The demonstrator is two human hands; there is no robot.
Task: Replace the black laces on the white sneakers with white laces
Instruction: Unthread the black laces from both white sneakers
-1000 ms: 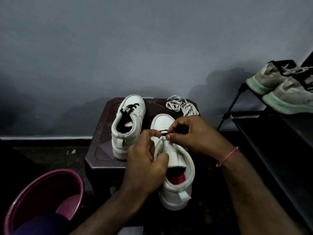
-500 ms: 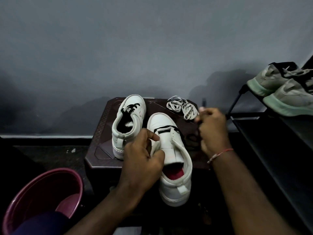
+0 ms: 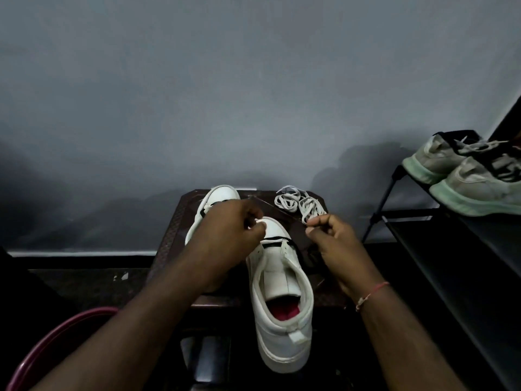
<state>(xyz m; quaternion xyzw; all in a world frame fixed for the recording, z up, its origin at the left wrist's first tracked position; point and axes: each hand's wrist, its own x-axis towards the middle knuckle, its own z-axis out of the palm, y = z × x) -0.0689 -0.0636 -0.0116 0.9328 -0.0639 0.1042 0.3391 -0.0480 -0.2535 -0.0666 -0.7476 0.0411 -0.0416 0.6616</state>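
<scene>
The near white leather sneaker with a red insole (image 3: 282, 292) lies heel towards the person on the dark brown plastic stool (image 3: 174, 221), its heel overhanging the front edge. A single bar of flat black lace (image 3: 277, 239) crosses its lowest eyelets. The right hand (image 3: 335, 244) has thumb and forefinger nipped together just beside the toe, apparently on the free end of that lace, though dark cord against a dark stool is hard to follow. The left hand (image 3: 231, 235) is curled tight at the toe's other side; whether it grips lace or leather I cannot tell. The lace looks light and limp but likely drags in the eyelets, so I'd take it close to the hole and draw it straight out. The shoe seems light enough to slide unless steadied. Behind the left hand sits the second white sneaker (image 3: 217, 197), black-laced. The coiled white laces (image 3: 298, 204) lie at the stool's back, near the right fingertips and liable to snag. A maroon plastic tub (image 3: 70, 320) and a black metal shoe rack (image 3: 408, 214) carrying grey-green trainers (image 3: 465, 179) stand well apart, out of the way.
</scene>
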